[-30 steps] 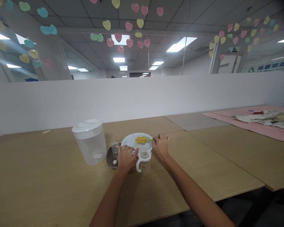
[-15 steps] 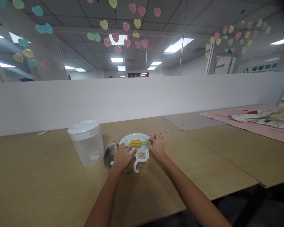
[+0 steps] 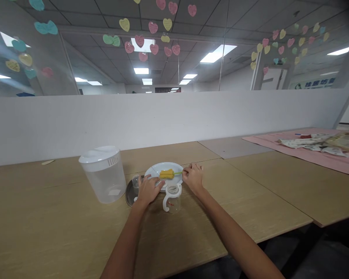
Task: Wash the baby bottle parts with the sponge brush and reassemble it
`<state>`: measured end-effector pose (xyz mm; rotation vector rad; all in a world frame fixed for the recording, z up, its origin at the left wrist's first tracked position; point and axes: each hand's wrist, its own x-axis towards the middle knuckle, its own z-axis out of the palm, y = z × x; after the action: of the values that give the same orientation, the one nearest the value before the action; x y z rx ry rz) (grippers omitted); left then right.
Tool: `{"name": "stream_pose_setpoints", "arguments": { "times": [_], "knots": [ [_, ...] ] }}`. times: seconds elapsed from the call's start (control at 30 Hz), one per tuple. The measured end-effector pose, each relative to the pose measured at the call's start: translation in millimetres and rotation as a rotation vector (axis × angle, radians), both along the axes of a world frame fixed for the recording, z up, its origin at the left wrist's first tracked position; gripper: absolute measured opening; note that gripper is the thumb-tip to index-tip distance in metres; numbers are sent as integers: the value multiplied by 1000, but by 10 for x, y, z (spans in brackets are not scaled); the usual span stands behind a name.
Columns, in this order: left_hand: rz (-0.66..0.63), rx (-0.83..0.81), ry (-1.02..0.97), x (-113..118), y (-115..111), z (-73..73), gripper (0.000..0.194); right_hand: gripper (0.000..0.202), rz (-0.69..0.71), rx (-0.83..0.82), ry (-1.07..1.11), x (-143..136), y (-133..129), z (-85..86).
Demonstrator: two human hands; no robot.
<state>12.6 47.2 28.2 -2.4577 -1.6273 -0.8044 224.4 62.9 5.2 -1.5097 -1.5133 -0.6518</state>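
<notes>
A white plate (image 3: 178,167) lies on the table, with a yellow sponge-headed brush (image 3: 166,174) over it. The brush's thin green handle runs to the right into the pinched fingers of my right hand (image 3: 193,179). At the plate's left front rim rests my left hand (image 3: 149,190), its fingers stretched and thumb apart, close to the brush head. Just in front of the plate stands a clear baby bottle (image 3: 173,203) with a white handled collar and no cap on top. Partly behind my left hand are a round dark tray (image 3: 130,195) and a small clear cup (image 3: 135,181) on it.
A tall translucent bucket (image 3: 106,178) with a white lid stands left of the tray. A thin wooden piece (image 3: 48,162) lies farther back. On the far right, a pink cloth (image 3: 282,149) carries packets (image 3: 311,143). A white wall (image 3: 163,120) bounds the table behind.
The view has shifted slightly, so things sit a little farther left and higher. My left hand stays at the plate's rim; my right hand keeps its pinch on the brush handle.
</notes>
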Motion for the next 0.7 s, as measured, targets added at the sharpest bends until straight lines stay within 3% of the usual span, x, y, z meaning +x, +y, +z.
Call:
{"name": "stream_pose_setpoints", "arguments": {
  "times": [0.2, 0.5, 0.7],
  "knots": [
    [-13, 139, -28, 8, -17, -87, 29, 16, -56, -19, 20, 26, 3, -7],
    [40, 261, -56, 42, -98, -10, 26, 16, -63, -2, 21, 32, -39, 34],
    [57, 327, -141, 15, -78, -41, 24, 14, -50, -18, -78, 21, -58, 56]
  ]
}}
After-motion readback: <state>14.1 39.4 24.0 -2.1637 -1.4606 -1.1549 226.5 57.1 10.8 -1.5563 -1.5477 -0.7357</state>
